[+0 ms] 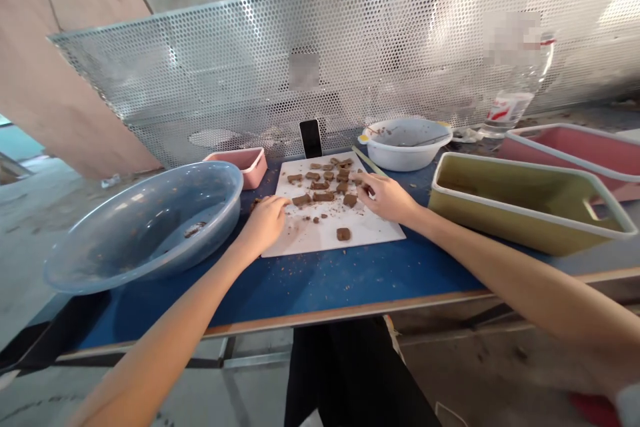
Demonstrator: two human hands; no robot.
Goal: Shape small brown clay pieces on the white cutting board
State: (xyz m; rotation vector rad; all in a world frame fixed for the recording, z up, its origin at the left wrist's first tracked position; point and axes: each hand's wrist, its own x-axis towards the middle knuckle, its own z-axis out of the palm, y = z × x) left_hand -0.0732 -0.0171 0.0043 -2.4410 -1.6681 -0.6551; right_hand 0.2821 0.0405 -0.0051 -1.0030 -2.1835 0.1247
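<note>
On a white board (373,232) lie several small brown clay-like chunks (323,196), laid out in loose rows with crumbs around them. One squarish chunk (343,234) sits apart near the board's front edge. My left hand (267,220) rests at the board's left edge, its fingers mostly turned under and hidden, the fingertips close to the nearest chunks. Some dark brown material shows just behind it. Over the board's right side, my right hand (387,197) has its thumb and forefinger apart, the fingertips beside the right-hand chunks. Nothing shows clearly between its fingers.
A large blue basin (227,213) stands left, with a small pink container (256,170) behind it. A phone (311,138) leans against the perforated metal panel (225,67). To the right are a white basin (405,157), an olive bin (505,213), a pink bin (560,153) and a plastic bottle (510,103).
</note>
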